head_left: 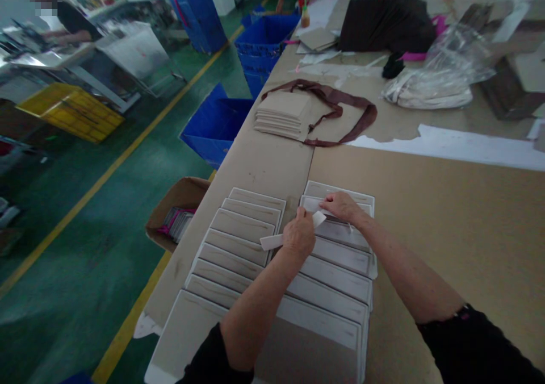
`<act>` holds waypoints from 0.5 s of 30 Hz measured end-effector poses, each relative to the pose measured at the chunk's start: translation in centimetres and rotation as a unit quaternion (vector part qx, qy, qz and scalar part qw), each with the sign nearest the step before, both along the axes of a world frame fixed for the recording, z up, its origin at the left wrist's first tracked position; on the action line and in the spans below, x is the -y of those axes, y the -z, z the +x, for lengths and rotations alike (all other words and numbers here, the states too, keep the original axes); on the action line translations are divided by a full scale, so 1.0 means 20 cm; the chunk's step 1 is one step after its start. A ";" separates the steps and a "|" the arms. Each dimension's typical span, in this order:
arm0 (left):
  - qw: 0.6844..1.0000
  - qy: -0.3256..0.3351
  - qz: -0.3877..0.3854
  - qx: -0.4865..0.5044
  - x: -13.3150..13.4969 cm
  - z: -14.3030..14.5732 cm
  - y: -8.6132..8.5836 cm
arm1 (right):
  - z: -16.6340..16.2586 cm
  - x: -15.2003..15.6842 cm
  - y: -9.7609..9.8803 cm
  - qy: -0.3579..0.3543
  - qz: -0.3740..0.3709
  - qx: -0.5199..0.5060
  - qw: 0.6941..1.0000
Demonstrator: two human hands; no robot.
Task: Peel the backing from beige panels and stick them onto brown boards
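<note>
While pinched in the left grip [299, 235], white strip [272, 240] just below right grip [340, 206].

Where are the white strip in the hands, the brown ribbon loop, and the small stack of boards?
white strip [272, 241], head view, its free left end
brown ribbon loop [366, 120], head view, right-hand bend
stack of boards [283, 114], head view, top board

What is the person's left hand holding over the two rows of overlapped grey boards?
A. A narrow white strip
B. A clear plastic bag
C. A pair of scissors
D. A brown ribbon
A: the left hand pinches a narrow white strip above the grey boards, while the right hand rests on the far board of the right-hand row; the brown ribbon and plastic bag lie farther up the table.
</note>
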State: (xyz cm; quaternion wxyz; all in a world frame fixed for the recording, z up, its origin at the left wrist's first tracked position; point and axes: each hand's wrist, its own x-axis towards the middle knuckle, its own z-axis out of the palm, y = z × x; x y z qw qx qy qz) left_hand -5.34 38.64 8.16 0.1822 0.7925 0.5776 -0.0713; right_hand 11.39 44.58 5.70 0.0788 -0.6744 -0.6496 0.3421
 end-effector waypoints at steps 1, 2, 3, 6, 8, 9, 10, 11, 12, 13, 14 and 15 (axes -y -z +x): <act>1.000 0.002 0.003 -0.001 0.00 0.00 0.00 | 0.00 0.00 0.00 -0.004 -0.005 0.010 1.000; 1.000 0.003 0.005 -0.003 0.00 0.00 0.01 | 0.00 0.00 0.00 -0.006 -0.010 0.017 1.000; 1.000 0.005 0.008 -0.004 -0.01 0.00 0.01 | 0.00 0.00 0.00 -0.007 -0.015 0.023 1.000; 1.000 0.015 0.009 -0.006 -0.01 0.00 0.02 | -0.01 -0.01 0.00 -0.007 -0.018 0.035 0.999; 1.000 0.020 0.008 -0.005 -0.02 0.00 0.02 | -0.01 -0.01 0.00 -0.012 -0.014 0.040 0.999; 1.000 0.023 0.009 -0.005 -0.02 0.00 0.02 | -0.01 -0.01 0.00 -0.014 -0.012 0.043 0.999; 1.000 0.027 0.009 -0.005 -0.02 0.00 0.02 | -0.01 -0.01 0.00 -0.017 -0.010 0.046 0.999; 0.999 0.030 0.008 -0.005 -0.03 -0.01 0.01 | -0.01 -0.02 0.00 -0.019 -0.009 0.051 0.998; 0.999 0.034 0.005 -0.008 -0.03 -0.01 0.01 | -0.02 -0.02 0.00 -0.022 -0.009 0.056 0.998; 0.999 0.037 0.001 -0.011 -0.03 -0.01 0.01 | -0.02 -0.02 0.01 -0.024 -0.009 0.061 0.998; 0.999 0.041 -0.004 -0.014 -0.04 -0.01 0.00 | -0.02 -0.02 0.01 -0.026 -0.010 0.064 0.998; 0.999 0.044 -0.007 -0.017 -0.04 -0.01 0.00 | -0.02 -0.03 0.01 -0.028 -0.011 0.065 0.997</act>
